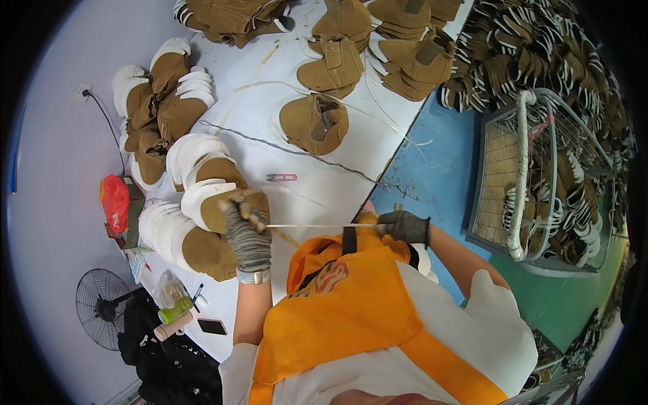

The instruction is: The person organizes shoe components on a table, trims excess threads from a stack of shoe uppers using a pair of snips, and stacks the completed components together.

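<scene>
My left hand (pixel 247 233), in a grey knit glove, is closed on one end of a thin pale cord (pixel 312 225). That cord runs taut across the front of my orange apron (pixel 344 304) to my right hand (pixel 403 227), which wears a darker grey glove and is closed around the other end. Beside my left hand lie stacks of brown shoe uppers with white toe parts (pixel 209 253). Pink thread snips (pixel 281 177) rest on the white table beyond the cord. Farther off sits a single brown upper (pixel 314 123), toe to the left.
A dark twisted cord (pixel 290 148) and loose pale strips cross the white table (pixel 250 101). More uppers (pixel 412 61) are stacked at the far side. At right stands a wire cart (pixel 520 175) holding uppers. A fan (pixel 104 309) and a phone (pixel 212 327) are at lower left.
</scene>
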Action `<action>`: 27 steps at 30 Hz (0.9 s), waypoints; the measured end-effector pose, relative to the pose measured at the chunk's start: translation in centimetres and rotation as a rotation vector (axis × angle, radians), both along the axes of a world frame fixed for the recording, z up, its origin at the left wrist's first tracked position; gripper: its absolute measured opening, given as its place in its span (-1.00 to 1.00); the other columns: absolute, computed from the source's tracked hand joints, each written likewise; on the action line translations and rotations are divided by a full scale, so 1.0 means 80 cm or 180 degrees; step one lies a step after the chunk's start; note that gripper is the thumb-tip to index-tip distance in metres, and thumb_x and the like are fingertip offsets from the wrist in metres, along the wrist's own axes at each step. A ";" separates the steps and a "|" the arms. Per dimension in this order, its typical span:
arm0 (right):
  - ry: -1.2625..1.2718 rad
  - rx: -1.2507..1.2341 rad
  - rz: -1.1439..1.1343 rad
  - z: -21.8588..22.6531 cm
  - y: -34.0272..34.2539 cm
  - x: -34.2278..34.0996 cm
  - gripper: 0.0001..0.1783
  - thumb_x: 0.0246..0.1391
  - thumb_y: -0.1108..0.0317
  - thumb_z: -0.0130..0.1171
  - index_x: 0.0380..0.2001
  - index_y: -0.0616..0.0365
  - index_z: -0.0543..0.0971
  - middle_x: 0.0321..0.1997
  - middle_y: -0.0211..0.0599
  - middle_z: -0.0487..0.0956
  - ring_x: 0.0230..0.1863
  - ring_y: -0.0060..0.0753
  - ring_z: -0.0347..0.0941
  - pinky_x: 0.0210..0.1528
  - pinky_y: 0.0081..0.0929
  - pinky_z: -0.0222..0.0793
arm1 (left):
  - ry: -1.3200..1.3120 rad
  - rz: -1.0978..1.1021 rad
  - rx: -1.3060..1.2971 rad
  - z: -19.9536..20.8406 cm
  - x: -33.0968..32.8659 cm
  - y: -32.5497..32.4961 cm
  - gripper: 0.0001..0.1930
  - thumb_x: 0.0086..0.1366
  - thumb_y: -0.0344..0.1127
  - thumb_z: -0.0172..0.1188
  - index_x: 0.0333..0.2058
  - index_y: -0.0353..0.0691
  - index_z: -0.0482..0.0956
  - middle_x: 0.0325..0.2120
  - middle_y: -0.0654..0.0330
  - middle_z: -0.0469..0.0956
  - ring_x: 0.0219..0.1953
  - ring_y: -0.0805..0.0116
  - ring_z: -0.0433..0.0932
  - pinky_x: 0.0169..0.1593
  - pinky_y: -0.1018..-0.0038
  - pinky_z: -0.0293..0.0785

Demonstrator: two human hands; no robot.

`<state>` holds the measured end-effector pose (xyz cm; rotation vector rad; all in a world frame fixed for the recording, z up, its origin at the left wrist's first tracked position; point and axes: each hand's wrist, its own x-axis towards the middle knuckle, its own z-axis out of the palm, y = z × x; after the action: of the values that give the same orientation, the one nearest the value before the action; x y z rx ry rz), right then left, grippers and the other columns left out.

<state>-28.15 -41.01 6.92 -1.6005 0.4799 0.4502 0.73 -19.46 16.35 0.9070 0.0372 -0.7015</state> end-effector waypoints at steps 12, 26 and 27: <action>0.1057 -0.1038 0.2700 -0.033 -0.151 0.020 -0.73 0.09 0.15 0.00 -0.29 0.01 0.59 -0.37 -0.30 0.62 -0.32 -0.28 0.54 -0.25 -0.31 0.39 | -0.0854 0.0681 -0.0195 0.034 0.115 0.028 -0.75 0.40 -0.25 -0.06 -0.10 -0.30 0.42 -0.66 0.40 0.21 -0.74 0.63 0.04 -0.72 0.65 0.02; 0.0666 -0.4415 -0.0915 -0.137 -0.251 0.092 -0.77 0.02 0.15 0.08 -0.32 -0.04 0.60 -0.16 -0.23 0.55 -0.09 -0.13 0.46 -0.02 -0.11 0.28 | -0.0326 -0.0553 0.1795 0.004 -0.059 -0.110 -0.71 0.31 -0.13 0.13 -0.20 -0.27 0.49 -0.69 0.42 0.23 -0.70 0.62 0.16 -0.62 0.65 0.09; 0.0360 -0.4891 -0.0861 -0.142 -0.248 0.091 -0.78 -0.01 0.14 0.12 -0.36 -0.02 0.61 -0.22 -0.21 0.56 -0.15 -0.12 0.49 -0.09 -0.11 0.32 | -0.0202 -0.0557 0.1585 -0.011 -0.060 -0.105 -0.73 0.31 -0.17 0.15 -0.22 -0.27 0.45 -0.69 0.41 0.24 -0.70 0.61 0.18 -0.63 0.64 0.11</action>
<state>-20.86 -60.85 -4.40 -2.8929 1.2862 -0.1548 -4.06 -27.87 15.50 1.4221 0.0791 -0.8429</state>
